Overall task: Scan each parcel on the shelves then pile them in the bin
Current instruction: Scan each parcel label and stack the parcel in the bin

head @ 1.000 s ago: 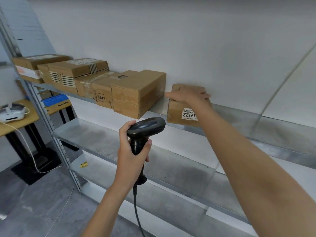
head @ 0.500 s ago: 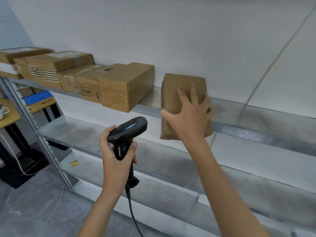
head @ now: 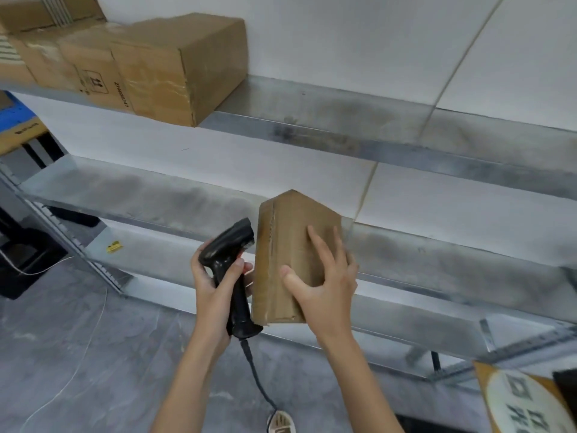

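Note:
My right hand [head: 324, 276] grips a small brown cardboard parcel [head: 288, 242], held upright in the air in front of the lower shelf; its label is not visible. My left hand [head: 215, 282] grips a black handheld scanner [head: 231, 260] by the handle. The scanner's head points at the parcel's left face from very close, and its cable hangs to the floor. Several more brown parcels [head: 168, 64] stand in a row on the top shelf [head: 343, 120] at the upper left.
Metal shelving runs across the view, with a lower shelf [head: 156, 198] behind my hands. A box with a round white label [head: 524, 401] shows at the bottom right corner. A desk with a blue item [head: 15, 120] stands far left. Grey floor lies below.
My right hand lifted the parcel off the top shelf and brought it down beside the scanner. The view tilted downward and to the right.

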`<state>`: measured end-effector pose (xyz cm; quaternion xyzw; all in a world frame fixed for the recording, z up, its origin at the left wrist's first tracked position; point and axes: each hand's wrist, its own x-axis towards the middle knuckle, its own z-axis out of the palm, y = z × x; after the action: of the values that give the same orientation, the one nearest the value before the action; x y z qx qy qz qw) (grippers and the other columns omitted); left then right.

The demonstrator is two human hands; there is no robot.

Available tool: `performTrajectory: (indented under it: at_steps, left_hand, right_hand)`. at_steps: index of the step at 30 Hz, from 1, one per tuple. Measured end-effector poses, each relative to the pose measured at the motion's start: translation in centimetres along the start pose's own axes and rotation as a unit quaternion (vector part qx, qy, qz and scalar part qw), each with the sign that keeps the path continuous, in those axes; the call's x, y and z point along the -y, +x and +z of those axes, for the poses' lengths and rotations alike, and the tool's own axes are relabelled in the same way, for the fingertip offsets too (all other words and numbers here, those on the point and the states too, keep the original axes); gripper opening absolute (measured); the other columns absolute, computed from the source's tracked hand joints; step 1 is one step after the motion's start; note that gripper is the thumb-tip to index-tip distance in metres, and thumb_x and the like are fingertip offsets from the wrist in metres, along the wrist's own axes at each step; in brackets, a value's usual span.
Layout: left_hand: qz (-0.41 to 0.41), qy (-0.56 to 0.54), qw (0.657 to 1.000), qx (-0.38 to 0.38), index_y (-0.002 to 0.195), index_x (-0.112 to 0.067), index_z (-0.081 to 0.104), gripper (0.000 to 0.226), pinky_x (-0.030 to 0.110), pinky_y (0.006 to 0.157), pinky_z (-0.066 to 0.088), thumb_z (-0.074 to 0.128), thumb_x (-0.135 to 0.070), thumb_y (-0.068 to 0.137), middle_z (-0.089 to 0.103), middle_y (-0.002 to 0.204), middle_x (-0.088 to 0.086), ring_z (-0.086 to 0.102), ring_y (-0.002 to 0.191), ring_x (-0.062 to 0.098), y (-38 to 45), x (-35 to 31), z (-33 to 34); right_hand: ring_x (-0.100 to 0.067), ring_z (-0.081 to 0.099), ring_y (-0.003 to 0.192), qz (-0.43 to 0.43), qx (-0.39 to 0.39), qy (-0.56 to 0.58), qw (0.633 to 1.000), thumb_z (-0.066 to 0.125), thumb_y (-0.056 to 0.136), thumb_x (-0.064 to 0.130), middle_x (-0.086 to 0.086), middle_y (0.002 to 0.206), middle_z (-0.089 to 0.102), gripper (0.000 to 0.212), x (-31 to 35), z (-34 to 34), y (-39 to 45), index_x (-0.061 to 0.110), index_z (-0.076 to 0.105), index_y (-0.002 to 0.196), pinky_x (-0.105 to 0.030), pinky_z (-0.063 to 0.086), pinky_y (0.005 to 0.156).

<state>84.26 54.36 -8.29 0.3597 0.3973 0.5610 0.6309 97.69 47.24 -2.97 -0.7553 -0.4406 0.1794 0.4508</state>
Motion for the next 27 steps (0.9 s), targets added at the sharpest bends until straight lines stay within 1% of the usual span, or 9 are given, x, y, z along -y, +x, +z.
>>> performTrajectory:
  at_steps: [4, 6, 8, 10, 12, 15, 19, 23, 27]
  left_hand:
    - [-0.027, -0.004, 1.000, -0.009, 0.133, -0.031, 0.046, 0.047, 0.034, 0.064, 0.063, 0.066, -0.009, 0.097, 0.075, 0.085, 0.004, 0.074, 0.075, 0.022, -0.7, 0.7, 0.0]
    - [-0.017, -0.002, 1.000, -0.012, 0.128, -0.037, 0.049, 0.046, 0.033, 0.065, 0.062, 0.066, -0.008, 0.097, 0.075, 0.085, 0.002, 0.075, 0.078, 0.023, -0.8, 0.6, 0.0]
    - [-0.005, -0.018, 1.000, -0.009, 0.123, -0.041, 0.050, 0.046, 0.032, 0.068, 0.062, 0.065, -0.005, 0.098, 0.074, 0.083, 0.002, 0.077, 0.083, 0.027, -0.8, 0.5, -0.1]
    - [0.004, -0.027, 1.000, -0.003, 0.123, -0.042, 0.050, 0.049, 0.034, 0.071, 0.063, 0.063, -0.001, 0.099, 0.073, 0.081, 0.003, 0.077, 0.088, 0.035, -0.7, 0.4, -0.1]
    - [0.021, -0.007, 1.000, 0.002, 0.123, -0.043, 0.050, 0.051, 0.034, 0.071, 0.063, 0.063, -0.001, 0.099, 0.073, 0.084, 0.001, 0.078, 0.087, 0.033, -0.6, 0.5, 0.1]
    - [0.049, 0.050, 0.997, 0.018, 0.121, -0.049, 0.050, 0.054, 0.031, 0.070, 0.062, 0.066, -0.003, 0.097, 0.071, 0.110, 0.008, 0.078, 0.087, 0.027, -0.7, 0.9, 0.4]
    - [0.052, 0.057, 0.997, 0.030, 0.121, -0.049, 0.049, 0.058, 0.033, 0.075, 0.063, 0.063, 0.002, 0.098, 0.064, 0.115, 0.022, 0.077, 0.087, 0.038, -0.2, 0.9, 0.3]
    - [0.105, 0.105, 0.989, 0.000, 0.126, -0.043, 0.045, 0.057, 0.035, 0.083, 0.063, 0.064, 0.002, 0.097, 0.062, 0.129, 0.010, 0.077, 0.090, 0.035, 0.6, -0.4, -1.3]
    - [0.135, 0.154, 0.979, -0.002, 0.129, -0.040, 0.044, 0.058, 0.031, 0.074, 0.063, 0.066, 0.002, 0.096, 0.066, 0.118, 0.004, 0.077, 0.074, 0.033, 0.6, -1.2, -2.4]
  right_hand:
    - [-0.008, 0.014, 0.146, 0.042, 0.077, 0.055, 0.995, 0.051, 0.064, 0.068, 0.019, 0.163, 0.016, 0.077, -1.2, 0.5, 0.4, 0.072, 0.023, 0.135, -0.048, 0.021, 0.121]
    - [-0.007, 0.028, 0.144, 0.058, 0.130, 0.102, 0.985, 0.063, 0.072, 0.054, 0.015, 0.161, 0.025, 0.086, -2.1, 0.5, 0.8, 0.059, 0.023, 0.148, -0.040, 0.034, 0.118]
    - [0.006, 0.052, 0.122, 0.068, 0.185, 0.133, 0.971, 0.075, 0.078, 0.034, 0.016, 0.143, 0.049, 0.084, -2.9, 0.5, 1.4, 0.048, 0.029, 0.147, -0.017, 0.050, 0.095]
    - [0.006, 0.059, 0.109, 0.073, 0.201, 0.113, 0.970, 0.084, 0.077, 0.028, 0.021, 0.125, 0.055, 0.081, -3.2, 1.0, 1.8, 0.043, 0.031, 0.136, -0.006, 0.048, 0.077]
    - [-0.006, 0.054, 0.120, 0.084, 0.167, 0.096, 0.978, 0.090, 0.069, 0.036, 0.012, 0.133, 0.050, 0.097, -3.1, 1.9, 1.8, 0.033, 0.028, 0.143, -0.016, 0.050, 0.089]
    - [-0.019, 0.040, 0.135, 0.094, 0.107, 0.008, 0.990, 0.086, 0.063, 0.057, 0.000, 0.151, 0.030, 0.130, -2.6, 3.2, 1.4, 0.022, 0.004, 0.158, -0.039, 0.046, 0.106]
    - [-0.015, 0.040, 0.132, 0.042, 0.053, -0.017, 0.998, 0.061, 0.072, 0.062, 0.011, 0.154, 0.021, 0.109, -4.0, 3.4, 1.3, 0.029, 0.004, 0.159, -0.037, 0.049, 0.101]
    - [0.005, 0.031, 0.138, 0.001, 0.029, 0.093, 0.995, 0.052, 0.081, 0.044, 0.029, 0.160, 0.013, 0.078, -6.1, 2.0, 1.7, 0.059, 0.019, 0.150, -0.014, 0.037, 0.099]
    - [0.016, 0.028, 0.137, -0.027, -0.001, 0.147, 0.989, 0.050, 0.088, 0.029, 0.030, 0.161, 0.021, 0.072, -7.1, 1.4, 1.9, 0.066, 0.026, 0.144, -0.021, 0.034, 0.107]
